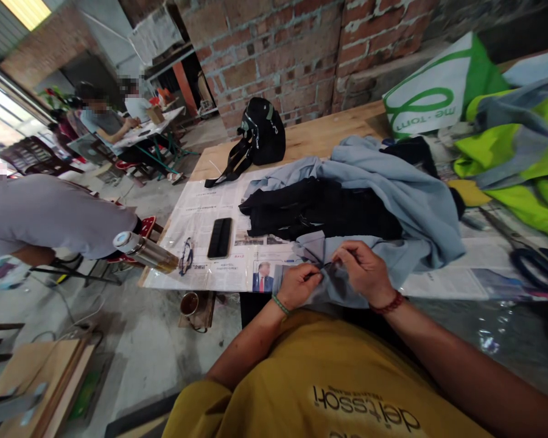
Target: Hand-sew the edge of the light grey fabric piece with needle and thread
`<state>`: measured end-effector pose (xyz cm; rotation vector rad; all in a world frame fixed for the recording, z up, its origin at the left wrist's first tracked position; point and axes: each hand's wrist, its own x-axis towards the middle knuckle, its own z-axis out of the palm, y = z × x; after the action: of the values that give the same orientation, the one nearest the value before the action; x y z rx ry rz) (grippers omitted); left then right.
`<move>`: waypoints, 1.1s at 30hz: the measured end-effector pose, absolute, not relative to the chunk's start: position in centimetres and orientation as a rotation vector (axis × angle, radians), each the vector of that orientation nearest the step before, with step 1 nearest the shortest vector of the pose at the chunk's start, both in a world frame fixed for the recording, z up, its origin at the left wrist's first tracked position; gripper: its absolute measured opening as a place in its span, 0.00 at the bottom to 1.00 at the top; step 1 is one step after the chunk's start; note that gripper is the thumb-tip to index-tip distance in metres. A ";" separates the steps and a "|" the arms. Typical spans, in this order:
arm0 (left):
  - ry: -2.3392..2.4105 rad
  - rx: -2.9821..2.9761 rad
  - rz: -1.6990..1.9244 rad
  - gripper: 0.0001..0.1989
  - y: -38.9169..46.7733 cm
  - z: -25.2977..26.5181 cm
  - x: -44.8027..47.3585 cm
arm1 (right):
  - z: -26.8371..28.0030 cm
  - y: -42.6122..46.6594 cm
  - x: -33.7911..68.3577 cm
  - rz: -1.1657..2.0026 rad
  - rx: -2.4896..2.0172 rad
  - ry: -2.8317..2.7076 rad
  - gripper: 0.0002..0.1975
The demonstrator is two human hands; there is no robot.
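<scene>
Both hands pinch one edge of a soft grey-blue garment point(393, 201) at the counter's point(310, 137) near edge: left hand point(299, 285) and right hand point(363, 271) close together, fingers clenched on the fabric, holding it taut. Black cloth point(319, 210) lies bunched on newspaper point(201, 213); a phone point(220, 237) rests flat nearby.
</scene>
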<state>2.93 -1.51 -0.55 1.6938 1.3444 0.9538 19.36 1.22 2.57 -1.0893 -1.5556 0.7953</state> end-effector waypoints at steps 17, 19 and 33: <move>1.369 1.685 0.968 0.09 -1.6 -0.9 2.9 | 4.3 3.5 24.2 1.252 -0.955 -0.853 0.13; 1.364 1.684 0.971 0.09 -1.7 -0.9 2.9 | 4.3 3.6 24.9 1.152 -0.988 -0.865 0.13; 1.353 1.633 0.983 0.08 -1.6 -1.1 2.9 | 1.9 3.1 29.1 0.145 -1.449 -1.560 0.12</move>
<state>2.87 -1.61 -1.06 1.6329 1.3528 0.9825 29.06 3.08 1.94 -1.4489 -1.5603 0.1449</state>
